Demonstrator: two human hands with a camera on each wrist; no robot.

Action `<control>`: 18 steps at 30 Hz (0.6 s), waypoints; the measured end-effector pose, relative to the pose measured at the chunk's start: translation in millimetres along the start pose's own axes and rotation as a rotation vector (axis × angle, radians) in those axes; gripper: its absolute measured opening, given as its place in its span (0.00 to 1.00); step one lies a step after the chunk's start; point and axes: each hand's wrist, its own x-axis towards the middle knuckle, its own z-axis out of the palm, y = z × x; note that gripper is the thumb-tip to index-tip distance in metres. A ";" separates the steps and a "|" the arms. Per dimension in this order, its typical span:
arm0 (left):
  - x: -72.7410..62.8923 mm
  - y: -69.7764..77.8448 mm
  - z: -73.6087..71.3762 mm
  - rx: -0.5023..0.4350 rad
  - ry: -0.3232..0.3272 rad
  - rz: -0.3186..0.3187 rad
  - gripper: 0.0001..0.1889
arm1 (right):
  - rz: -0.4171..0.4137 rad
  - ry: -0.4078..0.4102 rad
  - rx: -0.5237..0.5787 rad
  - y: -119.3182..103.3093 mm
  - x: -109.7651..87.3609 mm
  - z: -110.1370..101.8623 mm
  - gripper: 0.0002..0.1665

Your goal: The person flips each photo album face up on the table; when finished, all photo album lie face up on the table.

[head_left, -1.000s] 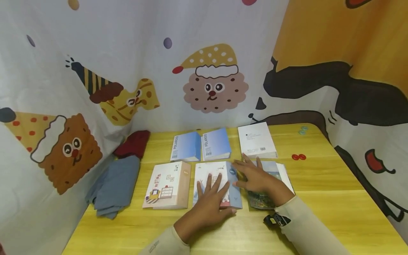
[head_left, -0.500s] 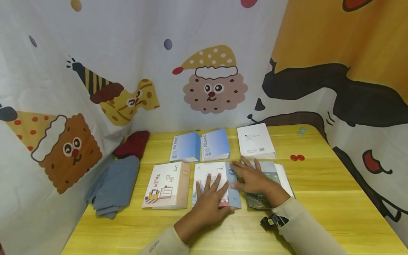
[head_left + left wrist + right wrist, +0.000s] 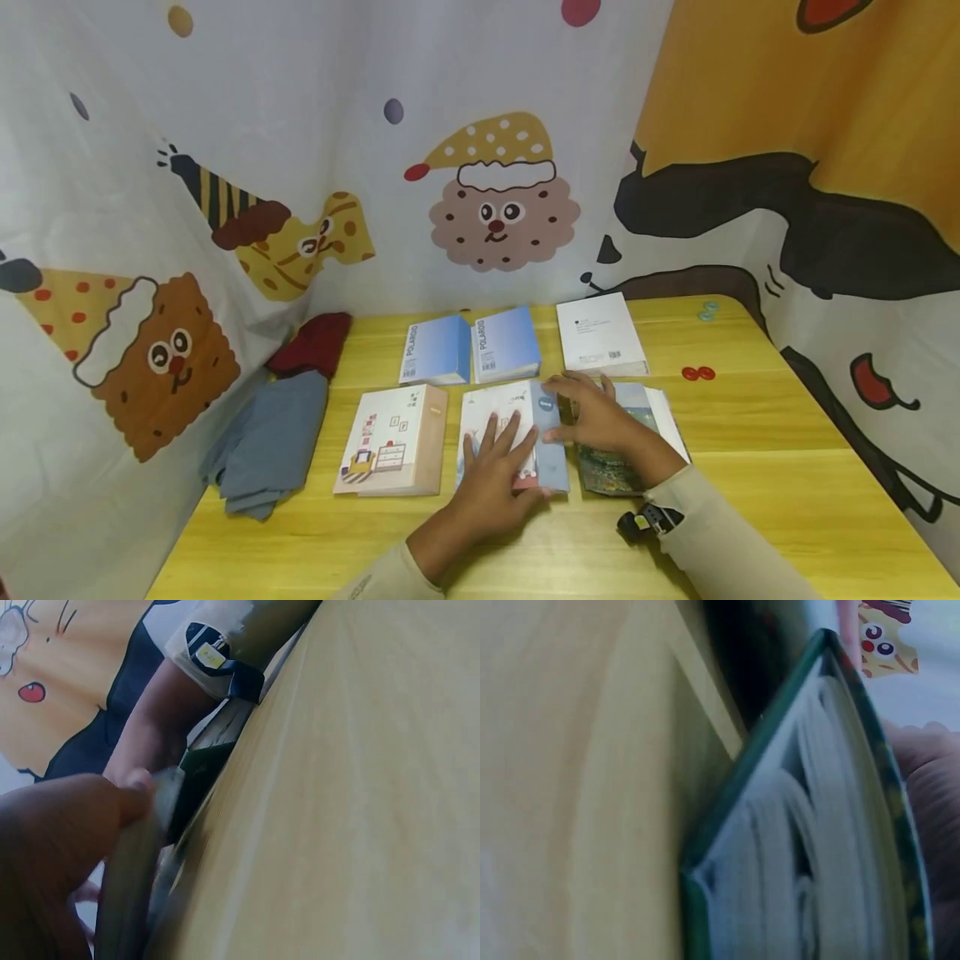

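Observation:
My left hand (image 3: 491, 475) lies palm down with spread fingers on a white photo album (image 3: 480, 400) with a blue spine. In the left wrist view its thumb rests at the edge of that album (image 3: 131, 892). My right hand (image 3: 600, 417) reaches over a dark green album with a painted landscape cover (image 3: 607, 475). Its fingertips touch the blue spine of the white album, thumb and index slightly bent. The right wrist view shows the green album's cover and page ends (image 3: 817, 825) up close, with part of the right hand (image 3: 937, 780) beyond.
Left stands a white album with a peach spine (image 3: 393, 442). Behind are two blue Polaroid albums (image 3: 435, 346) (image 3: 506, 342) and a white one (image 3: 600, 333). Grey cloth (image 3: 273, 442) and dark red cloth (image 3: 311, 346) lie left; red (image 3: 698, 373) and teal rings (image 3: 707, 312) right.
The right hand's fingers have bent more and arched up at the blue spine's upper corner. The white album under the left hand has shifted slightly. The head view has tilted a little.

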 end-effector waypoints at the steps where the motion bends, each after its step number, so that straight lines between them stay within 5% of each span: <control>1: -0.9 -1.5 0.3 -0.030 0.014 0.010 0.46 | -0.013 0.018 0.033 -0.9 -0.1 -1.2 0.51; 5: -3.2 -6.1 -1.8 -0.158 0.066 0.048 0.45 | -0.073 0.054 0.153 -4.6 -0.1 -6.5 0.50; 11: -4.7 -5.0 -7.7 -0.353 0.132 0.113 0.45 | -0.135 0.005 0.454 -9.3 -5.1 -15.4 0.47; 18: -2.8 -12.6 -4.5 -0.589 0.254 0.284 0.43 | -0.266 -0.036 0.759 -15.7 -11.5 -14.9 0.56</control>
